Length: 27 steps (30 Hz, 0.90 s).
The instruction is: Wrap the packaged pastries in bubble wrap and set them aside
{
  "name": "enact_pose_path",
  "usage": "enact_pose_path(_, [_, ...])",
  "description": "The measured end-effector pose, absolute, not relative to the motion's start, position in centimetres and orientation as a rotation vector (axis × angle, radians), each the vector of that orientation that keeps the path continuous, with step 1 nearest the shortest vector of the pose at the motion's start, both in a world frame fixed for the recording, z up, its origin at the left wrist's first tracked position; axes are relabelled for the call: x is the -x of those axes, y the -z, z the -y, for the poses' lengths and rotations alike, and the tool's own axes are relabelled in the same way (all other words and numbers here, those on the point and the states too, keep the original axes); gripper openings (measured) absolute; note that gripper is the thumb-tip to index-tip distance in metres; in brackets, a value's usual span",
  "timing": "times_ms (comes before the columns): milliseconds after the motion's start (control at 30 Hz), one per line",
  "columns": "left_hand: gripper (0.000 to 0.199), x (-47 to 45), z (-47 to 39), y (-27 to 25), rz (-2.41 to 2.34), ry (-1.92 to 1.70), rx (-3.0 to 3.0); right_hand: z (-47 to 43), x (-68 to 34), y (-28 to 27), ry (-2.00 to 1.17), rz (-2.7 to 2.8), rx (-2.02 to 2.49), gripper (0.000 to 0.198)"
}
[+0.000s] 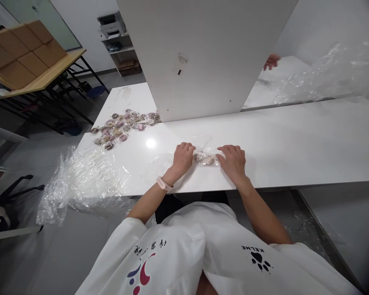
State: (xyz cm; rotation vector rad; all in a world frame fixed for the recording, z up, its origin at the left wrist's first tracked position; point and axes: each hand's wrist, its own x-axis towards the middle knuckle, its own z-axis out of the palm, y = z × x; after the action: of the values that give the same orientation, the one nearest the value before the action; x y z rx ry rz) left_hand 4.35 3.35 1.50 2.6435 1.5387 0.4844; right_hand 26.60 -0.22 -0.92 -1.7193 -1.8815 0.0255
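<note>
On the white table (pixel 279 151), several small items in clear wrappers (pixel 205 159) lie in a row on a sheet of clear plastic wrap (pixel 203 141). My left hand (pixel 183 158), with a pale pink band on its wrist, has its fingers curled on the wrap at the left end of the row. At the right end, my right hand (pixel 234 163) pinches the wrap with its thumb close to the items. What the little wrappers contain is too small to make out. The wrap's edges are hard to see against the white surface.
A spread of small wrapped items (pixel 119 127) lies at the table's left. Before it, a stack of clear plastic wrap (pixel 89 176) hangs over the front edge. A white upright panel (pixel 203 61) rises behind; another person's hand (pixel 272 61) shows past it, near more plastic (pixel 326 78).
</note>
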Motion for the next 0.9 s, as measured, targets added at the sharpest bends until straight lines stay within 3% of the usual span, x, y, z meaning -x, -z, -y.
enact_pose_path(100, [0.051, -3.8, -1.0, -0.4, -1.293, -0.41, -2.757, 1.6, -25.9, 1.8, -0.089, 2.123, 1.434, 0.035])
enact_pose_path(200, [0.062, -3.5, -0.7, 1.1, -1.385, -0.278, -2.691, 2.2, -25.2, 3.0, -0.156, 2.169, 1.418, 0.042])
enact_pose_path(367, [0.059, -3.3, -3.0, 1.5, -1.589, -0.386, -2.578, 1.6, -24.6, 3.9, -0.128, 2.084, 1.481, 0.036])
enact_pose_path(467, [0.038, -2.5, -3.7, 0.5, -1.558, -0.484, -2.604, 0.9, -25.0, 3.5, -0.206, 2.036, 1.493, 0.034])
enact_pose_path(533, [0.021, -1.8, -4.2, -0.3, -1.527, -0.454, -2.573, 0.2, -25.5, 2.9, -0.34, 1.977, 1.524, 0.034])
enact_pose_path(667, [0.014, -1.0, -5.0, -1.7, -1.72, -0.629, -2.484, -1.8, -26.2, 1.3, -0.758, 1.794, 1.646, 0.036])
enact_pose_path(767, [0.023, -1.9, -4.4, -2.0, -1.836, -0.891, -2.453, -2.9, -26.2, 0.5, -0.834, 1.727, 1.754, 0.036])
enact_pose_path(900, [0.044, -4.2, -2.8, -1.1, -1.7, -0.672, -2.293, -2.8, -25.8, 0.5, -0.819, 1.666, 1.818, 0.038])
